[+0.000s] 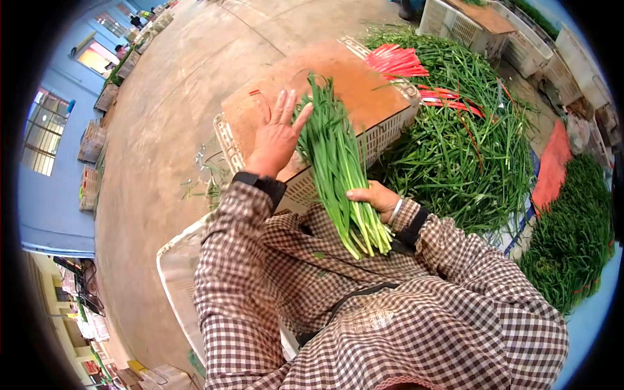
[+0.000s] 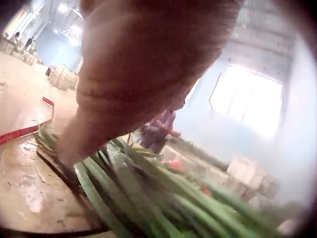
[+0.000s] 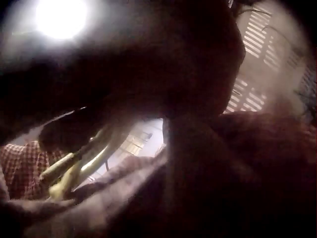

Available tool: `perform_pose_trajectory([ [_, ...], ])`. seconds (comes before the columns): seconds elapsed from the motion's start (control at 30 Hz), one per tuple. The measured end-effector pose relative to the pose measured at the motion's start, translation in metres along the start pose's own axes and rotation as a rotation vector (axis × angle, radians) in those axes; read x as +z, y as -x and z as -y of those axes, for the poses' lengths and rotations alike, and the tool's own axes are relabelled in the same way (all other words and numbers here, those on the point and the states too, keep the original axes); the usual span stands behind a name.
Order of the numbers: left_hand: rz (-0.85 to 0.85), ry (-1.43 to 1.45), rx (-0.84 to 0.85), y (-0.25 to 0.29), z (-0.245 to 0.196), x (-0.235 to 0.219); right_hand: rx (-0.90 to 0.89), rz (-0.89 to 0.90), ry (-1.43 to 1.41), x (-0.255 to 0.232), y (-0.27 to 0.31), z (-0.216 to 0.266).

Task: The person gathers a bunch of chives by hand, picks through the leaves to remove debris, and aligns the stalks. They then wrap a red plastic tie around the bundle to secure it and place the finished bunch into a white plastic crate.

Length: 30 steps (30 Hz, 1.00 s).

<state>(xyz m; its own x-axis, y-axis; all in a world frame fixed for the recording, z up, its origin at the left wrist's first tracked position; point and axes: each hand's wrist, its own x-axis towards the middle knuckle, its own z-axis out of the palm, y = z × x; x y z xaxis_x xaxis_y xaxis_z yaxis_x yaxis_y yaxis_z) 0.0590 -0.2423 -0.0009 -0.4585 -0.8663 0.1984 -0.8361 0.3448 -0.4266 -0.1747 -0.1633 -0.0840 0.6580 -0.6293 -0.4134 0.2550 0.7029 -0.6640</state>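
Observation:
A bunch of long green stalks (image 1: pixel 337 156) lies slantwise in front of the body, its leafy end over a board-topped crate (image 1: pixel 374 97). My right hand (image 1: pixel 377 200) grips the bunch near its pale lower ends, thumb across the top. Beside the leafy end is my left hand (image 1: pixel 276 140), raised with straight, spread fingers. In the left wrist view that hand (image 2: pixel 133 74) is close to the green leaves (image 2: pixel 148 193). The right wrist view is dark, with pale stalk ends (image 3: pixel 94 158) below the hand.
Red strips (image 1: pixel 396 62) lie on the board's far right corner, and one thin red strip (image 2: pixel 29 130) lies near the left hand. A big heap of loose greens (image 1: pixel 455 149) is right of the crate. White crates (image 1: pixel 455 29) stand at the back right.

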Motion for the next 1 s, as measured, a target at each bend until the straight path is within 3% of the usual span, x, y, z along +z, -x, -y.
perform_pose_trajectory([
  [0.07,0.029,0.034,0.000,0.019,-0.003,-0.029,0.076,0.004,-0.015,-0.007,0.001,-0.007],
  [0.13,-0.206,0.641,-0.267,0.039,0.002,-0.050,0.034,0.026,0.011,-0.012,-0.003,-0.009],
  [0.2,-0.216,0.908,-0.533,0.084,-0.010,-0.073,0.040,0.028,0.014,-0.008,0.008,-0.011],
  [0.27,-0.152,1.020,-0.783,0.127,-0.048,-0.058,-0.016,0.049,-0.013,-0.008,0.005,-0.011],
  [0.33,0.046,1.416,-1.003,0.148,-0.094,-0.070,0.013,0.059,-0.044,-0.009,0.004,-0.010],
  [0.4,-0.049,1.603,-1.128,0.153,-0.130,-0.068,0.033,0.080,-0.068,-0.017,-0.002,-0.017],
  [0.47,-0.001,1.760,-1.271,0.146,-0.155,-0.065,0.033,0.094,-0.087,-0.015,0.000,-0.017],
  [0.57,0.100,2.066,-1.268,0.132,-0.163,-0.050,-0.015,0.093,-0.126,-0.007,0.003,-0.012],
  [0.67,0.232,2.275,-1.135,0.115,-0.160,-0.050,0.004,0.097,-0.054,-0.002,0.008,0.000],
  [0.8,0.125,2.324,-1.101,0.098,-0.162,-0.045,-0.316,0.005,0.143,0.016,0.006,0.016],
  [0.87,0.005,2.195,-0.959,0.082,-0.157,-0.060,-0.387,0.002,0.229,0.025,0.005,0.032],
  [1.0,-0.219,2.517,-0.695,0.051,-0.144,-0.049,-0.692,-0.059,0.420,0.048,-0.005,0.068],
])
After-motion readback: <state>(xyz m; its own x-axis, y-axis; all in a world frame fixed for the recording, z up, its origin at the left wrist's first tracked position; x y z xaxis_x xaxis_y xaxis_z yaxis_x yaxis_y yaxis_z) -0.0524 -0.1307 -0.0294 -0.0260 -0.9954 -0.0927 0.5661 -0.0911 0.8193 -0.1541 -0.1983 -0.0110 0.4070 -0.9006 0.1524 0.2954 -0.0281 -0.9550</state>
